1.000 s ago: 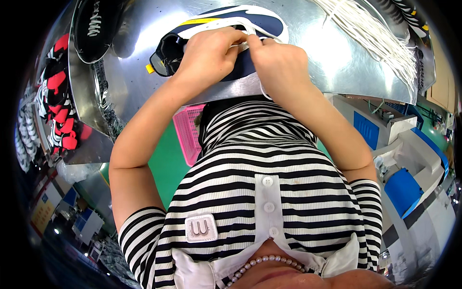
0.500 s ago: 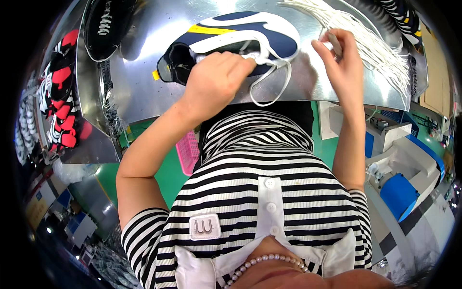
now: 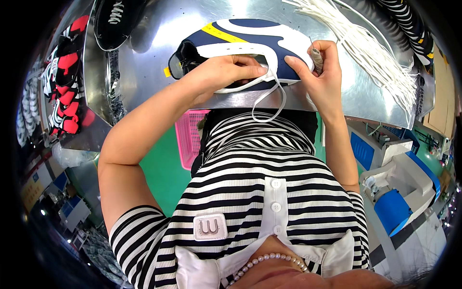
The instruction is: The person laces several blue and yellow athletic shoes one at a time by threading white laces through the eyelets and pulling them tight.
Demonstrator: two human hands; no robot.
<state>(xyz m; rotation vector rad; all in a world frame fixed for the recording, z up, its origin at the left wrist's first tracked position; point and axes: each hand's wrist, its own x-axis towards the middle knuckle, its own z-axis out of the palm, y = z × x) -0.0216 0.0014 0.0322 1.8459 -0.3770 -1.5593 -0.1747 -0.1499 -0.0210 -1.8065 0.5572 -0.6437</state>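
A navy and white shoe upper point(image 3: 250, 41) with a yellow stripe lies on the shiny metal table point(image 3: 159, 72). My left hand point(image 3: 224, 72) presses on its near edge, fingers on the white lace point(image 3: 269, 98) that loops off the table edge. My right hand point(image 3: 317, 72) rests at the shoe's right end and grips a small grey-brown tool with a thin point point(image 3: 315, 54).
A bundle of white laces point(image 3: 370, 43) fans across the table's right side. A black shoe point(image 3: 115, 19) lies at the far left, red and black uppers point(image 3: 65, 91) beyond it. A pink basket point(image 3: 190, 137) sits below the table; blue and white machines point(image 3: 399, 188) stand at right.
My right hand came back from the lace bundle to the shoe's right end, now holding the small tool. The shoe shifted slightly toward me. My left hand stayed on the shoe.
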